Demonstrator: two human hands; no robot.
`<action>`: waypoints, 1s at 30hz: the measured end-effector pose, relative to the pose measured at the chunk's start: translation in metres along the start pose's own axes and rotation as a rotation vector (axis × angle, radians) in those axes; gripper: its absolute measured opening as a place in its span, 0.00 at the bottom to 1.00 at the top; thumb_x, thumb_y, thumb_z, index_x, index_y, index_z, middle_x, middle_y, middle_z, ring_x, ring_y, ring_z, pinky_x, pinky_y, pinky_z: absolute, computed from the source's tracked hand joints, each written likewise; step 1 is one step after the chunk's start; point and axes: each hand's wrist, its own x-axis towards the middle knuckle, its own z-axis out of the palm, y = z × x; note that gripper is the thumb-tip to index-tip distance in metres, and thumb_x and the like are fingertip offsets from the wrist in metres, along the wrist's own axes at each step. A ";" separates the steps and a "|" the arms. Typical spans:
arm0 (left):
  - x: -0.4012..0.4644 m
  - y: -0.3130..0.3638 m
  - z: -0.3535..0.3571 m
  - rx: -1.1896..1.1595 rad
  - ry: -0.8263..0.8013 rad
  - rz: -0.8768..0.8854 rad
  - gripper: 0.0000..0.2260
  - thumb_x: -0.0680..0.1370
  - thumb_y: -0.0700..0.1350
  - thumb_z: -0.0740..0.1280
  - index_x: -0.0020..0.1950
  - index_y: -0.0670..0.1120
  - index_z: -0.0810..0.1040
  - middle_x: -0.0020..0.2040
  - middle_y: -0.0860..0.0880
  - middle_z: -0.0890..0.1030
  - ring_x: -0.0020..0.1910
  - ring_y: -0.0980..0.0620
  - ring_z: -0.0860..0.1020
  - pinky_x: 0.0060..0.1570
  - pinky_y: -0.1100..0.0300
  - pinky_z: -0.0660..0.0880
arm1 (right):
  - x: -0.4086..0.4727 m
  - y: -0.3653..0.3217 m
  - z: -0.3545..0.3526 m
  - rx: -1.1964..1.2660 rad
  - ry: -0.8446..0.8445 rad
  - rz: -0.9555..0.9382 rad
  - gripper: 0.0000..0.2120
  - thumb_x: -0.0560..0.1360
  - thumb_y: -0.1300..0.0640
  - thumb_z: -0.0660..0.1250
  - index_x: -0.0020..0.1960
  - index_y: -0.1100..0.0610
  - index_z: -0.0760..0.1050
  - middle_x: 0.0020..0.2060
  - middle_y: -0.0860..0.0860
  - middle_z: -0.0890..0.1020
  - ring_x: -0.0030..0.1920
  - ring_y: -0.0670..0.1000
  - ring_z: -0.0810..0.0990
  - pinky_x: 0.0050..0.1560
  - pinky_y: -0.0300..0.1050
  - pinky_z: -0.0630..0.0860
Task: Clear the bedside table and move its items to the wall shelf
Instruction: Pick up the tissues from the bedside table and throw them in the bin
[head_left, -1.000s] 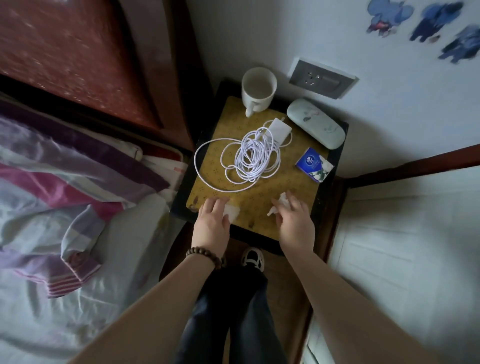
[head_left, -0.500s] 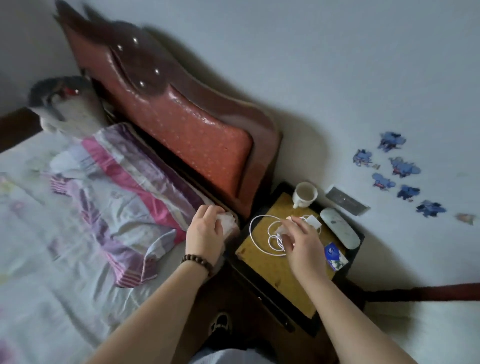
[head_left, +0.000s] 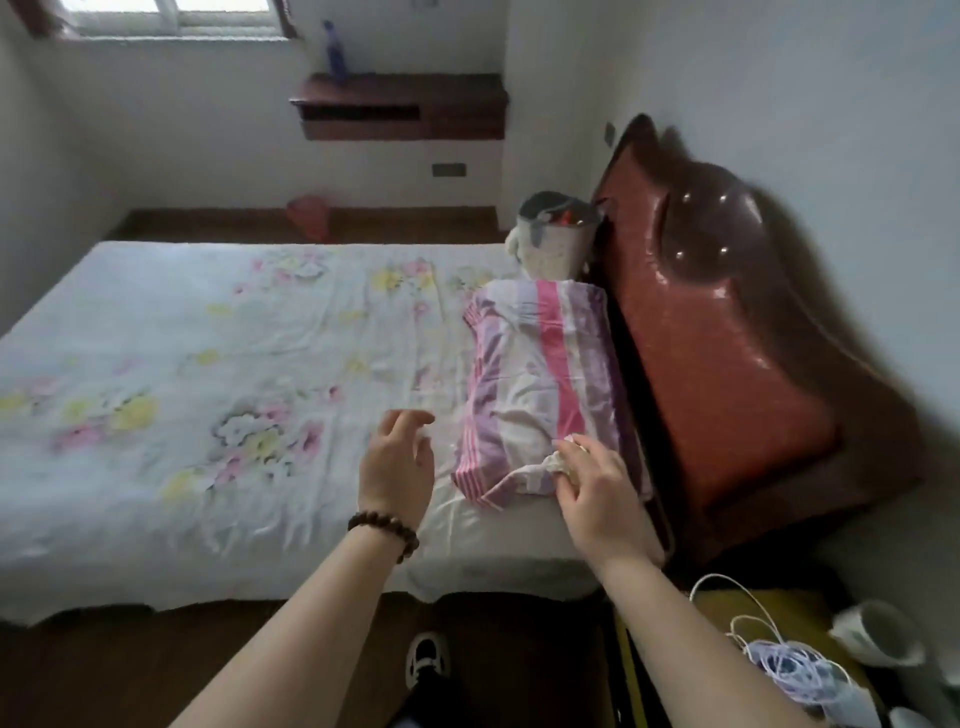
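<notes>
Your right hand (head_left: 597, 486) pinches a crumpled tissue (head_left: 563, 460) over the pillow (head_left: 545, 384); your left hand (head_left: 397, 462) hovers released above the bed (head_left: 182, 364).

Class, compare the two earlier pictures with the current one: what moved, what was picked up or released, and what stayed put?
Both hands left the bedside table and swung left over the bed. The right hand grips a crumpled tissue lifted from the table; the left hand looks open, its tissue no longer visible. The white cable and mug stayed on the table.

No text, label, brand, number or sign can be read anywhere in this view; everything is too blurred.
</notes>
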 end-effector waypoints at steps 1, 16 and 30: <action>-0.003 -0.015 -0.018 0.024 0.042 -0.033 0.10 0.75 0.32 0.65 0.53 0.41 0.80 0.52 0.43 0.79 0.44 0.45 0.79 0.44 0.60 0.71 | 0.004 -0.019 0.015 0.017 -0.041 -0.053 0.18 0.72 0.63 0.69 0.61 0.55 0.77 0.60 0.53 0.77 0.62 0.55 0.73 0.62 0.48 0.73; -0.089 -0.242 -0.298 0.221 0.601 -0.532 0.10 0.74 0.32 0.65 0.52 0.42 0.80 0.53 0.45 0.79 0.44 0.49 0.79 0.45 0.63 0.73 | -0.022 -0.344 0.245 0.154 -0.502 -0.667 0.19 0.75 0.60 0.66 0.65 0.53 0.73 0.64 0.53 0.74 0.65 0.56 0.71 0.60 0.53 0.74; -0.149 -0.445 -0.538 0.389 0.868 -0.811 0.09 0.74 0.32 0.65 0.51 0.40 0.80 0.51 0.44 0.79 0.46 0.45 0.79 0.46 0.61 0.73 | -0.122 -0.646 0.446 0.232 -0.679 -1.052 0.17 0.74 0.59 0.67 0.62 0.52 0.74 0.60 0.52 0.77 0.60 0.56 0.73 0.55 0.53 0.75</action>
